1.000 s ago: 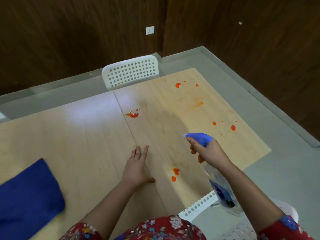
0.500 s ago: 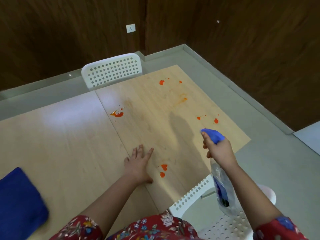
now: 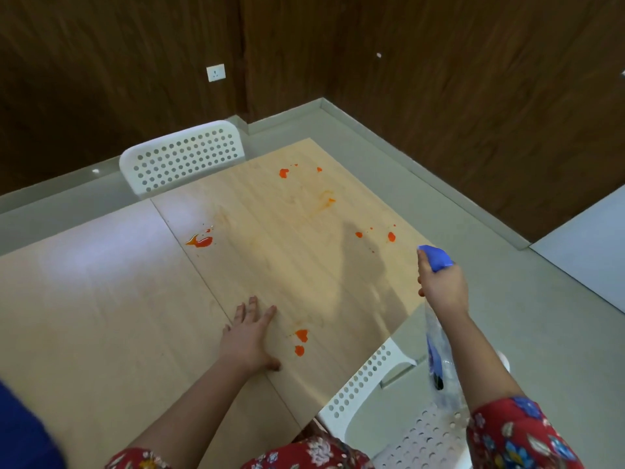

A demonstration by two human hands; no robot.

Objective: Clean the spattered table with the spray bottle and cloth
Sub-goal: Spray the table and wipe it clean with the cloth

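Note:
The light wooden table (image 3: 101, 299) carries several orange-red spatters: one by the seam (image 3: 200, 241), a pair near my left hand (image 3: 300, 340), some at the far end (image 3: 283, 172) and near the right edge (image 3: 391, 236). My left hand (image 3: 248, 336) rests flat on the table, fingers spread. My right hand (image 3: 441, 289) grips a clear spray bottle (image 3: 439, 363) with a blue nozzle head (image 3: 436, 256), held beyond the table's right edge with the nozzle aimed at the tabletop. Only a corner of the blue cloth (image 3: 23, 434) shows at the bottom left.
A white perforated chair (image 3: 184, 157) stands at the table's far side. Another white chair (image 3: 389, 394) sits below my right arm at the near right corner. Grey floor (image 3: 507, 316) and dark wooden walls surround the table.
The view has swung to the right, so the blue cloth has slid almost out of frame. My right hand with the bottle has moved right, past the table's edge. My left hand stays flat.

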